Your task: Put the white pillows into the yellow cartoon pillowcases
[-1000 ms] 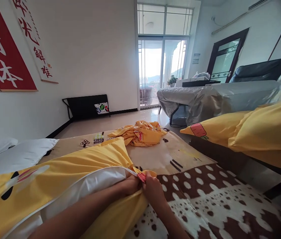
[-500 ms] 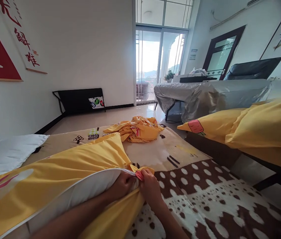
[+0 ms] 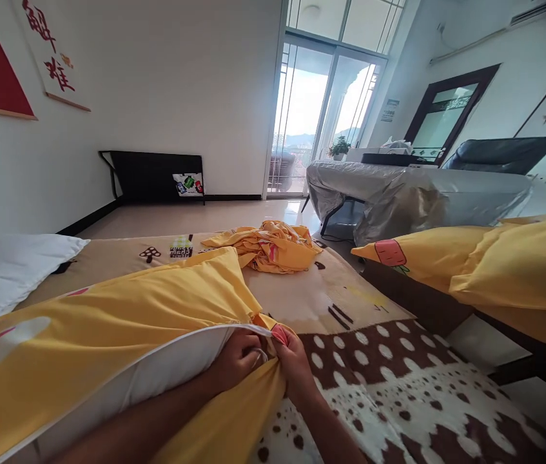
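A yellow pillowcase (image 3: 166, 303) with a white-edged opening lies across the bed in front of me, a white pillow (image 3: 156, 380) showing inside it. My left hand (image 3: 241, 357) reaches along the pillow into the opening near the case's far corner. Its fingers are curled closed, with a thin white strip (image 3: 262, 354) looping out at the fingertips; most of what lies beneath is hidden. Beside it, my right hand (image 3: 296, 367) pinches the edge of the case at a pinkish-red patch (image 3: 280, 334). The two hands are close together.
A crumpled yellow-orange cloth (image 3: 277, 248) lies farther up the patterned blanket (image 3: 364, 351). Another white pillow (image 3: 26, 267) is at left. Stuffed yellow bedding (image 3: 509, 261) rests at right on dark furniture. Beyond stand a plastic-covered table (image 3: 379, 180) and a black folded frame (image 3: 151, 177).
The view has shifted and tilted slightly. My left hand's fingers have turned, and the white strip now loops visibly beside them. My right hand keeps its pinch on the case.
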Available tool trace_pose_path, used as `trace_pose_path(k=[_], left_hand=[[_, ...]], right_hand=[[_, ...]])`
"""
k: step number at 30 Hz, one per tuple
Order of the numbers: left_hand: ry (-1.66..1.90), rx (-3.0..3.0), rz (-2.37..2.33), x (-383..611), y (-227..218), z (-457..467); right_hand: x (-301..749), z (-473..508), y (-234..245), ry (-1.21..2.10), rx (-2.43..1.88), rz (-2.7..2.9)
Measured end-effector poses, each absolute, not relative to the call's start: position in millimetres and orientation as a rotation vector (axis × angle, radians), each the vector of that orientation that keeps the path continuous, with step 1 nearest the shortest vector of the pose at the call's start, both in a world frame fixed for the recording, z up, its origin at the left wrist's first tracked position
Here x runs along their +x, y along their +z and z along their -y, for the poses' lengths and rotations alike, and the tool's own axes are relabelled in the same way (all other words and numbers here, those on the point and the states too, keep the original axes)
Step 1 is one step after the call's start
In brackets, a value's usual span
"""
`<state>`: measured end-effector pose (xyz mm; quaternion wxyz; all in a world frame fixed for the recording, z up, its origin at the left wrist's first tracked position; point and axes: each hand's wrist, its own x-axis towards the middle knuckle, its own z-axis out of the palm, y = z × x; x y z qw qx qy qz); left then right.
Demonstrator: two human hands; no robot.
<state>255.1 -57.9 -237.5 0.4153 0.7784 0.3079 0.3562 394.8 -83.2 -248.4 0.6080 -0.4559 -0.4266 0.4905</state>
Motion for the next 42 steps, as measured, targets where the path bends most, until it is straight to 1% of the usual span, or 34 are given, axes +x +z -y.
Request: trace_pose_path(k=[6, 9, 13, 16, 19, 22, 26, 29, 31, 34, 36, 37, 40, 42], left_hand=[[0.706, 2.214, -0.609, 260, -239, 61], [0.643, 2.371, -0.634, 264, -247, 61], [0.691, 2.219, -0.850, 269, -246, 66], [0.731, 2.083, -1.002, 272, -239, 68], [0.809, 2.040, -0.950, 272, -237, 66], [0.838, 2.010, -0.878, 272, -246, 61], [0.803, 2.008, -0.914, 273, -265, 54], [0.810, 2.025, -0.949, 273, -266, 53], [0.821, 2.038, -0.978, 272, -260, 54], [0.840, 2.051, -1.005, 268, -248, 56], [0.823, 2.059, -1.011, 267, -244, 58], [0.806, 2.066, -1.012, 267, -244, 58], [0.782, 2.082, -1.026, 268, -252, 57], [0.781, 2.120, -1.027, 269, -259, 56]], right_hand=[[409, 86, -249, 0.977, -1.279, 1.264], [418, 92, -247, 0.806, -1.470, 1.484], [424, 98, -251, 0.570, -1.673, 1.724], [423, 99, -254, 0.425, -1.754, 1.779], [420, 97, -252, 0.354, -1.700, 1.724], [418, 95, -249, 0.497, -1.587, 1.576], [411, 92, -251, 0.914, -1.377, 1.227], [403, 91, -251, 1.183, -1.208, 0.930], [398, 91, -250, 1.279, -1.140, 0.839], [399, 91, -249, 1.299, -1.133, 0.899], [403, 90, -249, 1.205, -1.239, 1.038], [406, 89, -250, 1.106, -1.332, 1.136], [413, 88, -253, 0.711, -1.612, 1.495], [416, 87, -256, 0.510, -1.714, 1.667]])
